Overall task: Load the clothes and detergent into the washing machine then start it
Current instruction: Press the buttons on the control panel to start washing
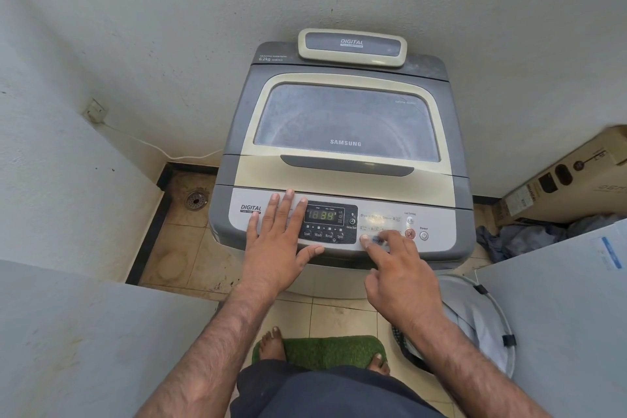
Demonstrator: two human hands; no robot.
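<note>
Washing machines: one, a top-loading washing machine (pixel 342 159)
Lids: one, a glass-windowed lid (pixel 346 122)
Lit displays: one, a green digital display (pixel 324 215)
Round buttons at panel right: three, a red start/pause button (pixel 410 234), a power button (pixel 423 236), a small upper button (pixel 410 220)
Hands: two, left hand (pixel 281 241), right hand (pixel 400 278)
Bare feet: two
Green mats: one, a grass-textured mat (pixel 325 351)
Floor drains: one, a round floor drain (pixel 196 201)
Cardboard boxes: one, a cardboard box (pixel 563 180)
Laundry baskets: one, a mesh laundry basket (pixel 475 322)
Wall sockets: one, a wall socket (pixel 95 110)
</note>
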